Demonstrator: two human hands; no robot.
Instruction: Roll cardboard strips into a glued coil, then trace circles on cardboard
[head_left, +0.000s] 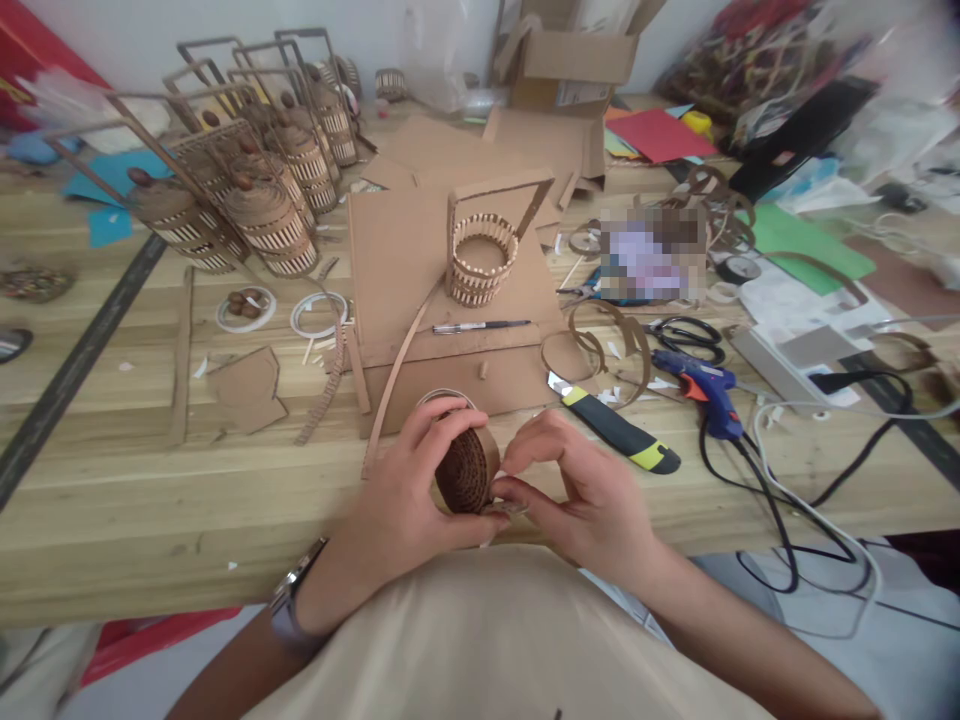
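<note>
My left hand [431,480] is closed around a coil of corrugated cardboard strip [463,472], holding it on edge near the table's front. At the coil's right side my right hand [574,490] pinches a small pale piece, perhaps the strip's loose end or its peeling paper; I cannot tell which. Behind the hands a small handled basket [484,270] of cardboard and pale sticks stands on a cardboard sheet [405,240]. A pen [480,327] lies in front of the basket. A utility knife [619,428], blade out, rests just beyond my right hand.
A blue glue gun [701,385] with its cable and black scissors [686,338] lie to the right, beside a power strip [799,365]. Several finished lidded baskets [274,225] crowd the back left. Cardboard strips [394,370] and white tape rings [320,315] lie between.
</note>
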